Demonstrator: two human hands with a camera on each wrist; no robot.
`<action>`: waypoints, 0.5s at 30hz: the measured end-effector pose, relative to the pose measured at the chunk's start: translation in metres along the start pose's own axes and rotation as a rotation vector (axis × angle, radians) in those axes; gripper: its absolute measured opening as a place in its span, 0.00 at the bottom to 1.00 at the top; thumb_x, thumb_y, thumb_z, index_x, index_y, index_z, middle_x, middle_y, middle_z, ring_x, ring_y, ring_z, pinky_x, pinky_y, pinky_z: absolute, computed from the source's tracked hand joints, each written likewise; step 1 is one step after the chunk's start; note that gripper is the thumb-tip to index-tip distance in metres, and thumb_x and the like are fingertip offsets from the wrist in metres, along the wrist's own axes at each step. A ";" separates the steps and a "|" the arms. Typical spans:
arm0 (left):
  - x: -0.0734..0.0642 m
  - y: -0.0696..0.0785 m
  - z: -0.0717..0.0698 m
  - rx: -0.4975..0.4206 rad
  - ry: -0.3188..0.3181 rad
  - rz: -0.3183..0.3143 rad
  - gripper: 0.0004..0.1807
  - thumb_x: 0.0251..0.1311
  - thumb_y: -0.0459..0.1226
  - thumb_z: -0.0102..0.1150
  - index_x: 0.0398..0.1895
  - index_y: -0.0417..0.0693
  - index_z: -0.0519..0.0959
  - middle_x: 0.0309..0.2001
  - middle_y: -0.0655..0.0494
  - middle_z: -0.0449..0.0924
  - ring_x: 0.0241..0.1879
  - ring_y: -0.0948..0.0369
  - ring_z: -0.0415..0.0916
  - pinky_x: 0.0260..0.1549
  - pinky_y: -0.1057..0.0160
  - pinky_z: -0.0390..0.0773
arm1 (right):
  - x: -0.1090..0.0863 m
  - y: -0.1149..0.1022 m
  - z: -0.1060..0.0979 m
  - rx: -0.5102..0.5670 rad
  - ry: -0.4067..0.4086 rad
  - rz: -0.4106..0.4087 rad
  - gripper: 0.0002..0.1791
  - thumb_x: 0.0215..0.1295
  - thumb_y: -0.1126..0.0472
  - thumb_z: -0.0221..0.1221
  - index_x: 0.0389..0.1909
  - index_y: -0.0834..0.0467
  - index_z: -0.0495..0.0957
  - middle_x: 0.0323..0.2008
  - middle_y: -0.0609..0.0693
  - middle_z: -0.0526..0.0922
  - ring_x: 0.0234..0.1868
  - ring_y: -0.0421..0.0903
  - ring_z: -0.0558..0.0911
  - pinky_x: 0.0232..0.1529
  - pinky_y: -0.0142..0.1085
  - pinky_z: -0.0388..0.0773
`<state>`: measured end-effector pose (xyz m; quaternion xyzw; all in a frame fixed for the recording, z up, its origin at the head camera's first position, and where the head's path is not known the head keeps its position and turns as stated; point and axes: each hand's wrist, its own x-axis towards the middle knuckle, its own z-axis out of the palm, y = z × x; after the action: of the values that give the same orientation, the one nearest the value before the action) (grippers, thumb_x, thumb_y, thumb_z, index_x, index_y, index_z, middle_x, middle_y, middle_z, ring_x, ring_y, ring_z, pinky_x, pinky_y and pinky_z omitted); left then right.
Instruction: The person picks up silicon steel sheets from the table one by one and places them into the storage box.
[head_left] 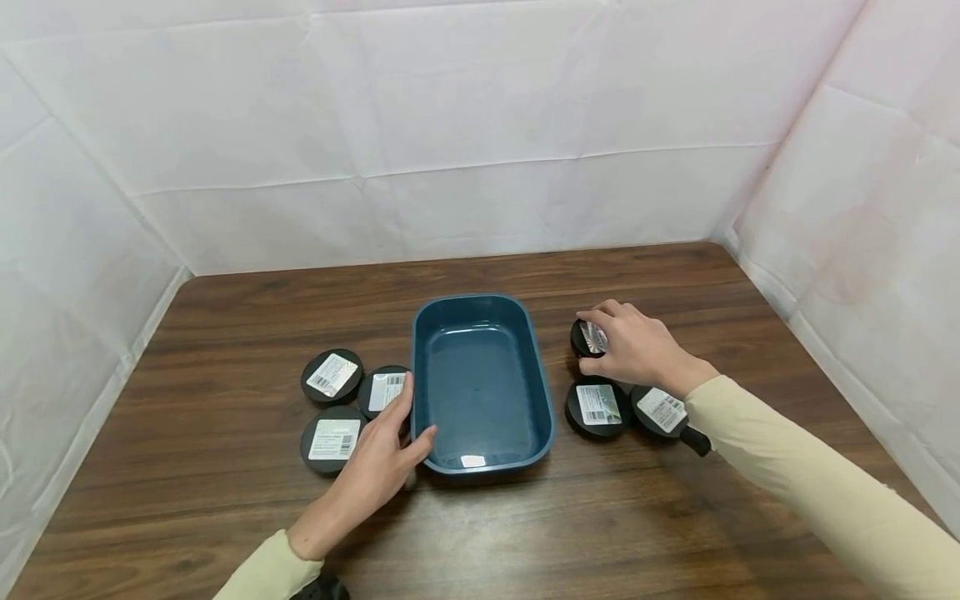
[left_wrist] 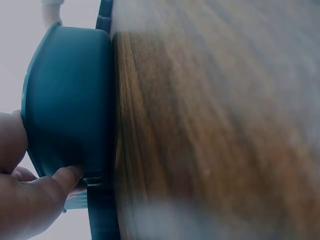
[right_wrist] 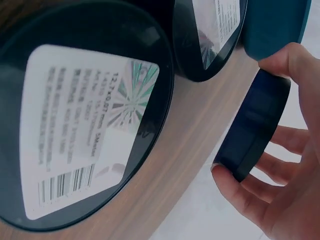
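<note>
My left hand [head_left: 378,454] holds the near left corner of a deep blue plastic tray [head_left: 546,400], thumb at its rim and fingers along the outer wall. In the left wrist view, fingers [left_wrist: 67,177] lie against the tray's side. My right hand [head_left: 633,346] grips a flat round black case [right_wrist: 252,125] by its edge, thumb and fingers on opposite sides. Its white label shows partly in the head view. Two similar labelled cases lie just nearer: one case [head_left: 598,407] in front of the hand, another case [head_left: 660,410] below the wrist.
Left of the tray lie three more labelled round black cases: a far case [head_left: 348,392], a near case [head_left: 318,467] and a middle case [head_left: 386,372], partly behind the left hand. The brown wooden table [head_left: 480,542] is bordered by white sheeting [head_left: 465,108] at the back and sides.
</note>
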<state>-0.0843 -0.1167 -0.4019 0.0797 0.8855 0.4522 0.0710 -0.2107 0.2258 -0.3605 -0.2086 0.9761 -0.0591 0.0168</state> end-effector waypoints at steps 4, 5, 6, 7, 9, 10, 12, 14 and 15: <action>0.000 0.000 0.000 0.003 -0.002 -0.004 0.45 0.72 0.39 0.55 0.80 0.39 0.39 0.79 0.40 0.50 0.77 0.48 0.53 0.70 0.44 0.65 | -0.001 -0.003 0.000 -0.007 0.010 -0.004 0.38 0.56 0.47 0.63 0.69 0.54 0.72 0.62 0.59 0.76 0.60 0.61 0.76 0.43 0.59 0.79; 0.000 0.000 0.000 0.005 -0.001 -0.005 0.45 0.72 0.39 0.55 0.80 0.39 0.39 0.79 0.40 0.50 0.77 0.48 0.53 0.70 0.44 0.64 | -0.002 -0.003 0.000 -0.007 0.013 -0.003 0.38 0.55 0.47 0.63 0.69 0.54 0.72 0.62 0.59 0.76 0.60 0.60 0.76 0.42 0.59 0.79; 0.000 0.000 0.000 0.007 -0.001 -0.006 0.45 0.72 0.39 0.55 0.80 0.39 0.39 0.79 0.40 0.50 0.78 0.48 0.52 0.70 0.44 0.64 | -0.002 -0.004 0.001 -0.007 0.016 -0.003 0.38 0.55 0.46 0.63 0.68 0.54 0.72 0.62 0.59 0.76 0.60 0.60 0.77 0.41 0.59 0.79; 0.000 0.001 0.000 0.008 -0.002 -0.005 0.45 0.72 0.39 0.55 0.80 0.40 0.39 0.79 0.40 0.50 0.78 0.48 0.52 0.71 0.44 0.64 | -0.003 -0.005 0.001 -0.007 0.019 -0.002 0.38 0.55 0.46 0.63 0.68 0.54 0.72 0.62 0.59 0.76 0.59 0.60 0.77 0.41 0.59 0.79; 0.000 0.001 0.000 0.008 -0.002 -0.005 0.45 0.72 0.39 0.55 0.80 0.40 0.39 0.79 0.40 0.49 0.78 0.48 0.52 0.71 0.44 0.63 | -0.004 -0.006 0.001 -0.004 0.024 0.000 0.38 0.55 0.46 0.64 0.68 0.53 0.73 0.62 0.59 0.76 0.59 0.60 0.77 0.39 0.57 0.79; -0.001 0.001 0.000 0.009 -0.002 -0.006 0.45 0.72 0.39 0.55 0.80 0.40 0.39 0.79 0.40 0.49 0.78 0.48 0.51 0.71 0.44 0.62 | -0.005 -0.006 0.001 -0.003 0.025 0.000 0.38 0.55 0.46 0.64 0.68 0.53 0.73 0.62 0.59 0.76 0.59 0.60 0.77 0.39 0.57 0.79; -0.001 0.002 0.001 0.008 -0.004 -0.013 0.45 0.72 0.39 0.55 0.80 0.40 0.39 0.79 0.40 0.49 0.78 0.48 0.51 0.71 0.44 0.62 | -0.006 -0.008 0.002 -0.002 0.028 -0.005 0.38 0.55 0.46 0.64 0.68 0.53 0.73 0.61 0.58 0.76 0.58 0.59 0.77 0.35 0.54 0.79; -0.001 0.002 0.000 0.003 -0.007 -0.020 0.45 0.72 0.39 0.55 0.80 0.40 0.39 0.79 0.40 0.49 0.78 0.48 0.51 0.71 0.44 0.63 | -0.007 -0.008 0.003 -0.004 0.032 -0.011 0.38 0.54 0.46 0.64 0.68 0.53 0.73 0.61 0.58 0.76 0.57 0.58 0.77 0.32 0.51 0.78; -0.002 0.002 0.000 0.005 -0.008 -0.023 0.45 0.72 0.39 0.55 0.80 0.40 0.39 0.79 0.40 0.49 0.78 0.48 0.51 0.71 0.44 0.63 | -0.007 -0.009 0.003 -0.006 0.035 -0.014 0.38 0.54 0.45 0.64 0.68 0.53 0.73 0.60 0.58 0.76 0.57 0.58 0.77 0.31 0.49 0.78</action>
<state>-0.0824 -0.1157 -0.4005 0.0715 0.8871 0.4489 0.0796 -0.2007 0.2199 -0.3621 -0.2145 0.9749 -0.0598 -0.0011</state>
